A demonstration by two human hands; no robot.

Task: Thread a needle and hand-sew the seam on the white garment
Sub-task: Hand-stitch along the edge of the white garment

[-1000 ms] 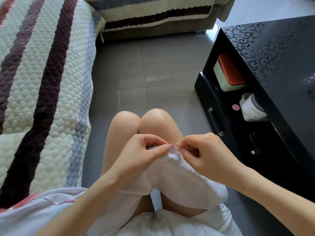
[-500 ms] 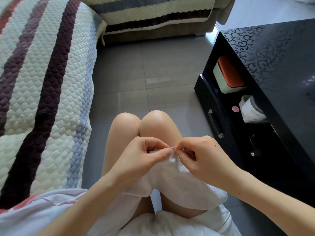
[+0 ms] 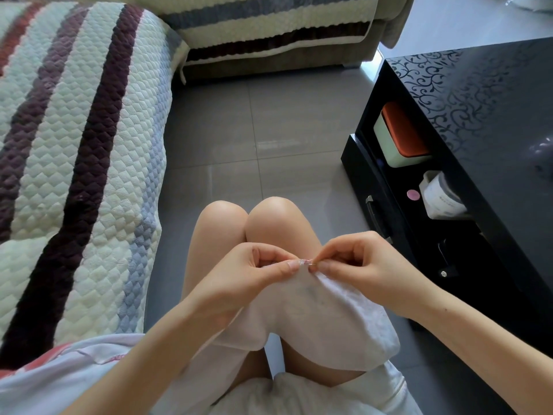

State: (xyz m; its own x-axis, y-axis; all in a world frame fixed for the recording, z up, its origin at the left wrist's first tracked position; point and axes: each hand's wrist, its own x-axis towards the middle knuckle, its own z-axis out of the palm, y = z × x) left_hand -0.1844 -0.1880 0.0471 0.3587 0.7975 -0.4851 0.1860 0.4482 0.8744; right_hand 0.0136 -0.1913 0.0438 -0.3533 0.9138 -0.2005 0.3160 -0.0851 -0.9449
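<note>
I see the left hand pinching the top edge of the white garment, which is draped over the knees. The right hand pinches the needle (barely a glint) just to its right. The needle seems to lie left-right, so I'd pull rightward.

Soft daylight, glossy tabletop glare, wide-angle edge distortion

The garment lies over the legs. The left hand pinches its far edge; just right of it, the right hand pinches the needle. A sofa stands on the left, a second sofa far behind. On the right stands a table, with a box and a jar in its shelf.
</note>
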